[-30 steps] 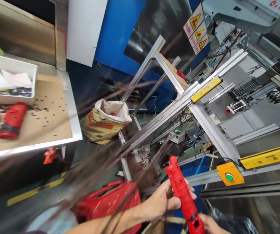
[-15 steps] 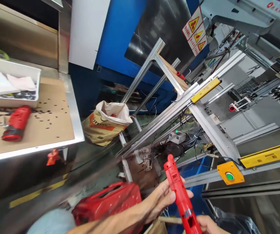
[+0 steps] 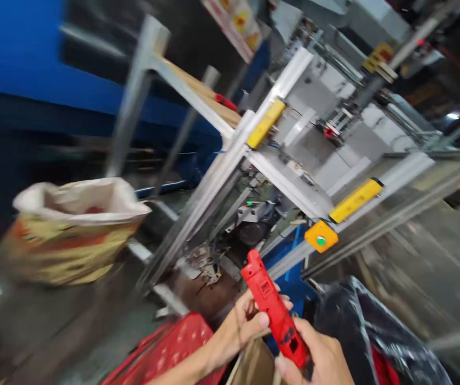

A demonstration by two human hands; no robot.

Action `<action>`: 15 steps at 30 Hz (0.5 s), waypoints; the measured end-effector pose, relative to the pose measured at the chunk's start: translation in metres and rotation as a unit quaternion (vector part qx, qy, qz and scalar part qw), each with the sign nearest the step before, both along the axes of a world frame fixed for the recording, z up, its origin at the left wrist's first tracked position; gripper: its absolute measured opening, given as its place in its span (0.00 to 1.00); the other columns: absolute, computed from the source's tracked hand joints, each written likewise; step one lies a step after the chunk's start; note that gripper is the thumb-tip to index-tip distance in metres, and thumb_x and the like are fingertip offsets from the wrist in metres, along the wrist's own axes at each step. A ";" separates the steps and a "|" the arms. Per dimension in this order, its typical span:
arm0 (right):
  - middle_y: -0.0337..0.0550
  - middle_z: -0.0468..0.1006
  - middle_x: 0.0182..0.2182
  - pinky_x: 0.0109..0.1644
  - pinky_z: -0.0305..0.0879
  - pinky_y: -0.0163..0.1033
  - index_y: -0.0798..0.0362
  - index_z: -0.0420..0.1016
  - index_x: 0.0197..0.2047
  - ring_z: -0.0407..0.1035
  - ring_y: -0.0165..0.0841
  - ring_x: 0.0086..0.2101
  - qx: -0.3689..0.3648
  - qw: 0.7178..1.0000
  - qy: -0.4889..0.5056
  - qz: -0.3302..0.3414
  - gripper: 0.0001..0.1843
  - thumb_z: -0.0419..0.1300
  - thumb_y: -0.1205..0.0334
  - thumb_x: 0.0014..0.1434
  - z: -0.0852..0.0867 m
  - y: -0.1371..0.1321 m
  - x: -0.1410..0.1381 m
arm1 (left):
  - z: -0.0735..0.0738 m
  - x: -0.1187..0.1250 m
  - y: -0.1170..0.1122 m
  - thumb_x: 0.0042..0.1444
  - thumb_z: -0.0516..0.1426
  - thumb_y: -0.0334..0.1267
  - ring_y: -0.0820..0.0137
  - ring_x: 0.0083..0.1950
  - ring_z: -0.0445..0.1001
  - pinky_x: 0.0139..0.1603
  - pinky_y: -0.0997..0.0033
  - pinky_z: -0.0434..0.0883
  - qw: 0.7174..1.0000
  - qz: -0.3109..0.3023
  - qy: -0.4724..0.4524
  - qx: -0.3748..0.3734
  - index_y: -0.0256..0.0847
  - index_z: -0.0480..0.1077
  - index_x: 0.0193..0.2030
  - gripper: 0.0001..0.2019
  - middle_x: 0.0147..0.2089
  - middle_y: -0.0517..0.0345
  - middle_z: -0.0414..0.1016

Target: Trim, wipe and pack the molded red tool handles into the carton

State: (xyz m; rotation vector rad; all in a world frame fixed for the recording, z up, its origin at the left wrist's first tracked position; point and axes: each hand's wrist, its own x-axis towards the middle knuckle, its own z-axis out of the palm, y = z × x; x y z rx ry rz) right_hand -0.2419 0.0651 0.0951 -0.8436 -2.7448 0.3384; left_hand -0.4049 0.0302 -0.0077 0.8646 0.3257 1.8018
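Observation:
A long red plastic tool housing (image 3: 275,307), with a small slot near its tip and a dark square opening lower down, slants up and to the left in front of me. My left hand (image 3: 249,318) is closed round its middle, thumb on the near face. Around the lower end, my right hand (image 3: 320,353) is closed too, its thumb pressing near the bottom edge. The lowest part of the housing is hidden by the right hand. Below it is an open cardboard box (image 3: 256,361), partly covered by my hands.
A red padded seat (image 3: 169,347) is at the lower middle. Right of my hands is a black plastic bag (image 3: 337,315) with something red inside. An aluminium frame (image 3: 205,187) carries yellow bars and an orange box with a green button (image 3: 321,240). An open paper sack (image 3: 73,240) stands left.
My view has swung right, so the workbench has nearly left the picture. The right hand has come higher into view on the housing's lower end, and both hands still hold it.

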 end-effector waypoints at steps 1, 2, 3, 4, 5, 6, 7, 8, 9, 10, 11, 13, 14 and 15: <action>0.41 0.80 0.26 0.30 0.70 0.34 0.51 0.76 0.48 0.72 0.34 0.23 0.018 1.000 0.001 -0.010 0.19 0.60 0.50 0.57 0.008 -0.004 0.005 | 0.006 0.002 0.003 0.50 0.64 0.60 0.55 0.55 0.76 0.56 0.56 0.72 0.999 -0.006 0.045 -0.004 0.42 0.67 0.58 0.34 0.53 0.44 0.78; 0.42 0.80 0.27 0.31 0.70 0.34 0.51 0.77 0.46 0.73 0.35 0.25 0.032 0.999 0.008 -0.032 0.17 0.57 0.52 0.59 0.018 -0.010 0.012 | 0.012 0.004 0.007 0.51 0.63 0.60 0.54 0.59 0.73 0.61 0.55 0.69 0.996 -0.012 0.092 -0.006 0.43 0.66 0.61 0.35 0.56 0.43 0.76; 0.43 0.80 0.29 0.33 0.70 0.35 0.52 0.77 0.46 0.74 0.35 0.27 0.041 0.997 0.020 -0.065 0.16 0.55 0.54 0.60 0.030 -0.018 0.022 | 0.016 0.008 0.012 0.51 0.62 0.60 0.53 0.63 0.70 0.64 0.53 0.66 0.991 -0.018 0.134 -0.010 0.44 0.64 0.63 0.36 0.59 0.43 0.74; 0.44 0.81 0.33 0.36 0.70 0.36 0.52 0.76 0.46 0.75 0.36 0.31 0.048 0.992 0.041 -0.111 0.16 0.54 0.55 0.61 0.041 -0.028 0.034 | 0.019 0.013 0.017 0.52 0.62 0.60 0.53 0.65 0.68 0.67 0.52 0.63 0.985 -0.026 0.170 -0.011 0.45 0.63 0.65 0.37 0.61 0.44 0.72; 0.44 0.81 0.35 0.38 0.70 0.36 0.52 0.76 0.47 0.75 0.37 0.34 0.055 0.982 0.069 -0.169 0.16 0.55 0.55 0.61 0.052 -0.040 0.048 | 0.020 0.019 0.023 0.52 0.62 0.60 0.53 0.66 0.67 0.69 0.52 0.61 0.978 -0.042 0.203 -0.011 0.46 0.62 0.66 0.37 0.63 0.45 0.71; 0.44 0.81 0.36 0.39 0.69 0.36 0.51 0.76 0.48 0.74 0.37 0.36 0.059 0.965 0.103 -0.235 0.16 0.56 0.55 0.61 0.060 -0.054 0.064 | 0.018 0.026 0.030 0.53 0.61 0.59 0.53 0.66 0.67 0.69 0.51 0.60 0.971 -0.061 0.231 -0.011 0.47 0.62 0.66 0.36 0.63 0.47 0.71; 0.43 0.80 0.35 0.39 0.69 0.36 0.51 0.75 0.49 0.74 0.37 0.36 0.060 0.940 0.145 -0.302 0.17 0.58 0.53 0.61 0.066 -0.070 0.082 | 0.015 0.034 0.035 0.55 0.61 0.57 0.54 0.65 0.68 0.69 0.52 0.61 0.962 -0.089 0.259 -0.005 0.49 0.62 0.66 0.34 0.63 0.48 0.71; 0.42 0.79 0.33 0.39 0.68 0.36 0.51 0.75 0.50 0.73 0.36 0.35 0.064 0.906 0.199 -0.367 0.18 0.59 0.52 0.60 0.069 -0.088 0.102 | 0.010 0.043 0.041 0.56 0.60 0.55 0.55 0.64 0.69 0.69 0.52 0.61 0.950 -0.120 0.288 0.005 0.49 0.62 0.66 0.32 0.62 0.49 0.72; 0.40 0.77 0.29 0.37 0.68 0.36 0.52 0.74 0.49 0.72 0.35 0.32 0.069 0.864 0.260 -0.426 0.18 0.59 0.50 0.60 0.068 -0.106 0.122 | 0.004 0.051 0.045 0.58 0.59 0.53 0.56 0.64 0.70 0.68 0.54 0.63 0.937 -0.147 0.317 0.016 0.50 0.62 0.65 0.30 0.62 0.50 0.73; 0.37 0.75 0.25 0.36 0.67 0.36 0.52 0.74 0.48 0.70 0.33 0.29 0.078 0.814 0.326 -0.474 0.19 0.60 0.48 0.60 0.065 -0.126 0.144 | -0.002 0.060 0.048 0.58 0.59 0.52 0.57 0.63 0.70 0.67 0.55 0.64 0.922 -0.172 0.346 0.029 0.51 0.63 0.64 0.28 0.62 0.51 0.73; 0.36 0.72 0.23 0.34 0.66 0.35 0.52 0.74 0.46 0.68 0.31 0.26 0.090 0.761 0.391 -0.510 0.19 0.60 0.46 0.60 0.059 -0.146 0.165 | -0.007 0.068 0.050 0.58 0.59 0.51 0.57 0.64 0.70 0.67 0.56 0.66 0.910 -0.186 0.369 0.043 0.51 0.64 0.63 0.27 0.62 0.52 0.73; 0.34 0.71 0.24 0.29 0.64 0.34 0.52 0.72 0.41 0.64 0.28 0.23 0.135 0.639 0.512 -0.558 0.21 0.63 0.42 0.56 0.040 -0.187 0.209 | -0.016 0.084 0.051 0.58 0.60 0.50 0.57 0.65 0.68 0.66 0.57 0.67 0.889 -0.203 0.404 0.078 0.51 0.66 0.61 0.25 0.64 0.53 0.71; 0.35 0.73 0.27 0.26 0.61 0.33 0.52 0.71 0.41 0.62 0.26 0.22 0.150 0.578 0.558 -0.575 0.24 0.65 0.40 0.52 0.029 -0.207 0.229 | -0.019 0.092 0.049 0.58 0.60 0.49 0.57 0.66 0.67 0.66 0.57 0.67 0.882 -0.206 0.414 0.095 0.51 0.66 0.60 0.24 0.64 0.54 0.70; 0.34 0.73 0.28 0.23 0.58 0.31 0.52 0.70 0.40 0.61 0.24 0.21 0.169 0.520 0.592 -0.592 0.28 0.67 0.38 0.47 0.017 -0.225 0.248 | -0.020 0.100 0.045 0.58 0.59 0.49 0.57 0.67 0.66 0.66 0.57 0.67 0.874 -0.209 0.424 0.112 0.51 0.66 0.60 0.23 0.65 0.54 0.69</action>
